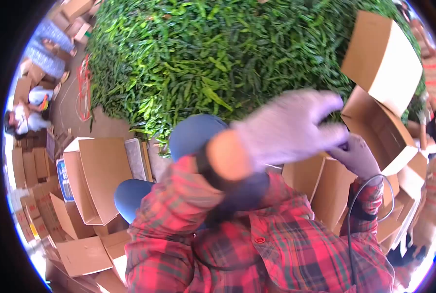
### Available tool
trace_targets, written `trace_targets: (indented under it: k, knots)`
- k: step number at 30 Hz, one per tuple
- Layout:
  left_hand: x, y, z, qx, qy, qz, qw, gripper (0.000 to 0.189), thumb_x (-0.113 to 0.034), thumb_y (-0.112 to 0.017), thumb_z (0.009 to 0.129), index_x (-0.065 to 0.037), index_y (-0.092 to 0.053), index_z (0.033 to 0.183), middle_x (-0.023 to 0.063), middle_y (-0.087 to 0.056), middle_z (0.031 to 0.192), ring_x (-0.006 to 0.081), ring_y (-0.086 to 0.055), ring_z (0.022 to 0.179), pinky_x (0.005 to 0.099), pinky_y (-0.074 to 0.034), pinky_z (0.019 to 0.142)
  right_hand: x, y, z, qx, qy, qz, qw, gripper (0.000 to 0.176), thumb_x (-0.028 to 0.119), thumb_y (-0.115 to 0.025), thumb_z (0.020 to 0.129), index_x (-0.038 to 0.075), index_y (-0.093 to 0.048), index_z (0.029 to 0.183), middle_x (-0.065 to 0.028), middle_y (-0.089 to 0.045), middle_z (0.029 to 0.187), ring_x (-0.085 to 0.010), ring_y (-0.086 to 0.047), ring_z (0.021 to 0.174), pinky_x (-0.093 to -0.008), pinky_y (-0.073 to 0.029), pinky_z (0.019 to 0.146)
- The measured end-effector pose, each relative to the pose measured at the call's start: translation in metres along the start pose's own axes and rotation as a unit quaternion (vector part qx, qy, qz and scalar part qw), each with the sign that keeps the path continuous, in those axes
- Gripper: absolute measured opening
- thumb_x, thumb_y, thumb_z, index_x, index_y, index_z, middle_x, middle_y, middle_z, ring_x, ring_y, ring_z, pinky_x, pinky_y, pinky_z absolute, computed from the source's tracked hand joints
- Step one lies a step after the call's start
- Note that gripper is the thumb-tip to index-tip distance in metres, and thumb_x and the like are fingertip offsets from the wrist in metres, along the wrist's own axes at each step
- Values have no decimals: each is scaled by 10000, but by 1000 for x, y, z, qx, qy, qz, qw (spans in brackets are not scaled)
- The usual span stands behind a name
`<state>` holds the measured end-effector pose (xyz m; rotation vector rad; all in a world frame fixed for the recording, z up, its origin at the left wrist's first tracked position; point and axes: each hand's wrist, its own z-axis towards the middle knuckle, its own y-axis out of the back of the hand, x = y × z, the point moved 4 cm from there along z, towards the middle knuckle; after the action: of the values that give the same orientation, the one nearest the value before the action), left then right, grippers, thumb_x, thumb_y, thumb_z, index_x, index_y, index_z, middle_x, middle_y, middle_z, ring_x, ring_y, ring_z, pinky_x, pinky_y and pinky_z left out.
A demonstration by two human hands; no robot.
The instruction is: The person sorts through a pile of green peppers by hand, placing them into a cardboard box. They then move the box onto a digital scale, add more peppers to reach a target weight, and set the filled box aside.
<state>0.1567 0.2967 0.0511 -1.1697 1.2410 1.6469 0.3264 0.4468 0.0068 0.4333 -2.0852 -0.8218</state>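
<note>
A huge heap of green chili peppers (208, 53) spreads in front of my knees. My left hand (291, 128), in a pale lilac glove and blurred by motion, reaches across my body to the right, over the near edge of the heap. Its thumb and fingers stand apart, with nothing visible between them. Just beyond its fingertips is my right hand (358, 157), gloved too, with its fingers curled together. Whatever they may hold is partly hidden and too dark to name. An open cardboard box (381, 129) stands beside my right hand, its flap raised.
Cardboard boxes (105, 176) stand at my left, and more open boxes (83, 254) lie behind them. Other people (30, 115) sit at the far left, and another person (435, 132) is at the right edge. A cable (350, 219) hangs by my right arm.
</note>
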Motion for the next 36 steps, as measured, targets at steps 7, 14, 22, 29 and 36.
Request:
trace_targets:
  k: [7, 14, 22, 29, 36]
  knots:
    - [237, 247, -177, -611, 146, -213, 748, 351, -230, -649, 906, -39, -632, 1201, 55, -668, 1058, 161, -641, 945, 289, -500, 818, 155, -149, 254, 58, 278, 68, 956, 430, 329, -615, 884, 51, -633, 1212, -132, -683, 1131, -257, -660, 1037, -362, -511, 896]
    - [408, 278, -221, -659, 251, -270, 655, 307, -210, -638, 918, 11, -646, 1132, 36, -652, 884, 107, -591, 732, 202, -445, 651, 181, -373, 427, 16, 408, -347, 844, 256, 242, -594, 829, 160, -646, 1065, -51, -650, 1001, -205, -640, 967, -397, -481, 788]
    - [547, 354, -124, -271, 424, 276, 819, 450, -415, -528, 873, -79, -690, 1125, 222, -667, 1120, 400, -621, 1056, 433, -451, 946, 147, -302, 355, 231, 235, -356, 875, 226, 225, -626, 786, 101, -618, 975, -117, -613, 928, -295, -631, 901, -403, -502, 733]
    - [501, 304, -121, -231, 495, 252, 799, 447, -436, -537, 834, -58, -662, 1036, 146, -682, 1055, 388, -564, 1038, 496, -408, 949, 167, -243, 401, 67, 214, 71, 972, 317, 100, -648, 721, 28, -596, 1025, -160, -598, 1016, -333, -603, 942, -382, -497, 838]
    - [446, 221, -111, -310, 324, 367, 815, 375, -333, -589, 819, -70, -617, 1085, 125, -627, 1085, 344, -528, 1090, 564, -366, 942, 273, -397, 525, 194, 364, -97, 906, 317, 218, -543, 805, 12, -584, 1043, -189, -624, 1102, -364, -587, 1068, -420, -472, 920]
